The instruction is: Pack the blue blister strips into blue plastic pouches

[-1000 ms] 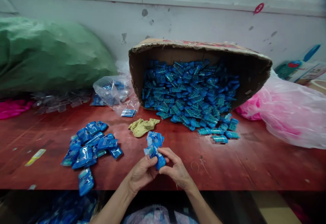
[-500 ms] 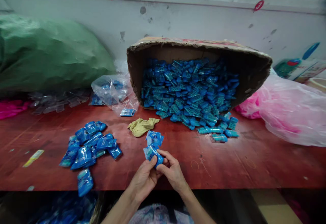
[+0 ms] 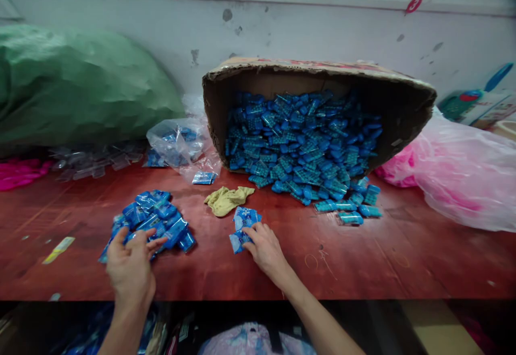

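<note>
My left hand (image 3: 131, 261) is over the front of a pile of blue packets (image 3: 155, 218), its fingers apart and nothing held in them. At the middle of the red table, my right hand (image 3: 264, 247) has its fingertips on a flat blue packet (image 3: 237, 241). Just behind that lies another flat blue packet (image 3: 245, 217). A crumpled yellow-green cloth (image 3: 228, 200) is a little farther back. The large cardboard box (image 3: 318, 70) lies open toward me, filled with small blue-capped containers (image 3: 298, 140), some of them spilled onto the table.
A big green sack (image 3: 80, 86) stands at the left rear, beside a clear plastic bag (image 3: 177, 142) with blue packets. Pink plastic bags (image 3: 463, 172) lie on the right. A yellow strip (image 3: 58, 250) rests at the left. The table's front edge runs below my hands.
My hands have parted. The left has moved left to the pile and opened, and the filled packet is no longer between them. My right hand has shifted to the flat packet.
</note>
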`<state>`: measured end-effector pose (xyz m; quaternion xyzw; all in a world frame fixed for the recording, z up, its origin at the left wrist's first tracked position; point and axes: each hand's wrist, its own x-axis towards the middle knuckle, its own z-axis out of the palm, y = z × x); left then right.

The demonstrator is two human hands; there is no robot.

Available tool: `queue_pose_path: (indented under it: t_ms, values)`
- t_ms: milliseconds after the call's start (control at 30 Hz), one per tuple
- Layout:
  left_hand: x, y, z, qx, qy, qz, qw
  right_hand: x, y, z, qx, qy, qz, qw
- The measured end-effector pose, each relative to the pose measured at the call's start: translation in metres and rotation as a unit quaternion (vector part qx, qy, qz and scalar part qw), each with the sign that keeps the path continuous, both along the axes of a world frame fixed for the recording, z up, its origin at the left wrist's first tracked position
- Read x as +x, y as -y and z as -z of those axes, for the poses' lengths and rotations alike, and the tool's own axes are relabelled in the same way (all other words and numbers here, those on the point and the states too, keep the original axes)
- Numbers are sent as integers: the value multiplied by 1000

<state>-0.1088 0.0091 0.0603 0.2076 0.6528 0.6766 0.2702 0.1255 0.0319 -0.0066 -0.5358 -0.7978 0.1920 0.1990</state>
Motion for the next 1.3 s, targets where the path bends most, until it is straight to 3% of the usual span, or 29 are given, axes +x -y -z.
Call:
queue_pose_path:
  t_ms: [33, 100, 200, 300, 433, 567, 633, 733, 767, 833, 1067, 1167, 1300]
  values:
    - [7, 1, 5, -9, -20, 6, 1000, -5, -3, 2, 2, 47, 3, 999]
    - [29, 4, 20, -53, -35, 93, 994, -13, -7, 5, 2, 94, 10, 996]
    - [67, 8, 48, -104, -53, 200, 973, -18, -10, 9, 4, 104, 13, 994]
    - [90, 8, 70, -133, -51, 250, 958, -18, -8, 10, 9, 112, 28, 993]
    - [99, 3, 78, -156, -39, 251, 955, -15, 3, 2, 21, 75, 50, 996]
    - [103, -4, 72, -148, 65, 322, 933, -8, 12, -10, 13, -124, 42, 991]
    - [107, -6, 71, -140, 109, 345, 922, -5, 11, -9, -40, -263, 53, 963]
    - [111, -6, 73, -123, 165, 355, 912, -3, 5, 1, -185, -445, 103, 870]
    - [112, -5, 74, -117, 186, 355, 909, -3, 3, 5, -225, -476, 112, 843]
    - [114, -5, 76, -113, 215, 352, 904, -5, 0, 11, -268, -499, 116, 816]
    - [120, -13, 77, -111, 98, 311, 939, -13, 0, 10, -221, -492, 147, 829]
    - [127, -16, 72, -99, 118, 292, 944, -14, 2, 6, -198, -483, 148, 840]
    - [137, -18, 66, -99, 181, 284, 936, -11, 3, -2, -113, -393, 145, 901]
